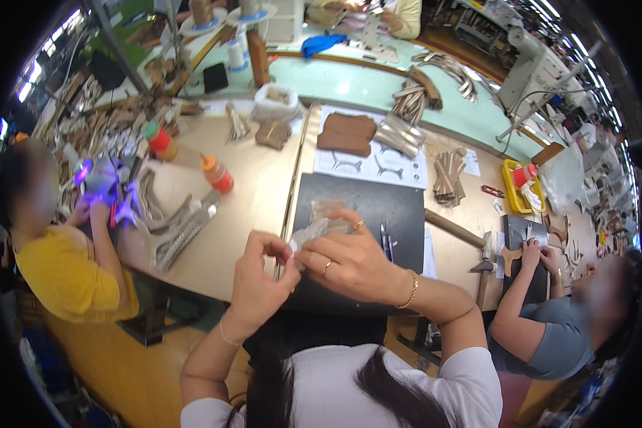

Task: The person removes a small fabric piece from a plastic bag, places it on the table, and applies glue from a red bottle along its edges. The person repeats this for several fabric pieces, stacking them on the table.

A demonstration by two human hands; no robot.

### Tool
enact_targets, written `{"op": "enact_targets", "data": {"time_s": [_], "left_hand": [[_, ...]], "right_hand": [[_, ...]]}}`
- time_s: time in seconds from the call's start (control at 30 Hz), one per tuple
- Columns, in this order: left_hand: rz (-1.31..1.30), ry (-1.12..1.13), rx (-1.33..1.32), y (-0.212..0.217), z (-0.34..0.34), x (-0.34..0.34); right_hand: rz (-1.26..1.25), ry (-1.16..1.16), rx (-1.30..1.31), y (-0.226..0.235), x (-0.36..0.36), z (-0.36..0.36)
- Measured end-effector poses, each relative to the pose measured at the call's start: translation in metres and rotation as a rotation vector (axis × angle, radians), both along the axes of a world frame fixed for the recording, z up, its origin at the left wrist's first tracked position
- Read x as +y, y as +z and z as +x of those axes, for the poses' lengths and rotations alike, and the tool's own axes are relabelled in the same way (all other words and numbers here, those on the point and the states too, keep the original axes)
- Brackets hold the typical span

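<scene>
"Start with the hands. What are they doing?"

"The left-hand grip (258, 279) is pinched shut, thumb against fingers, on a pale, filmy piece (312, 232). The right-hand grip (353, 262) pinches the same piece just beside it, index finger raised."

"Where is that piece?"

"Between the two hands, in front of the person's chest, over the left side of a black mat (360, 191). Its exact shape is partly hidden by the fingers."

"And on the mat?"

"Two slim, pen-like tools (386, 241), just right of the right hand."

"Further out?"

"Beyond the mat, a printed sheet (409, 173) carries a brown stack of pieces (346, 134), with a silvery bundle (401, 135) touching its right side. To the left, on the pale tabletop (246, 207), stands an orange-capped bottle (217, 174). To the right are a hammer (482, 266) and a yellow basket (515, 189)."

"Anyone near?"

"A co-worker in yellow (71, 274) on the left, another in grey-blue (542, 339) on the right."
</scene>
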State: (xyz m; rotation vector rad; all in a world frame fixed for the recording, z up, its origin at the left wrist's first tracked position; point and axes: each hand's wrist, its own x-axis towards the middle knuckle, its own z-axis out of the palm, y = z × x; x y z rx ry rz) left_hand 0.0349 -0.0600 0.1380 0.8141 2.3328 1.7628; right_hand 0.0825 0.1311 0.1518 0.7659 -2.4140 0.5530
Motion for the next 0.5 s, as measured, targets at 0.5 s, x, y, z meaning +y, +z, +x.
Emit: {"op": "enact_targets", "data": {"time_s": [0.5], "left_hand": [[0.099,-0.066,-0.259,0.007,-0.004,0.003]], "right_hand": [[0.027,-0.073,-0.079,-0.009,-0.004,0.005]]}}
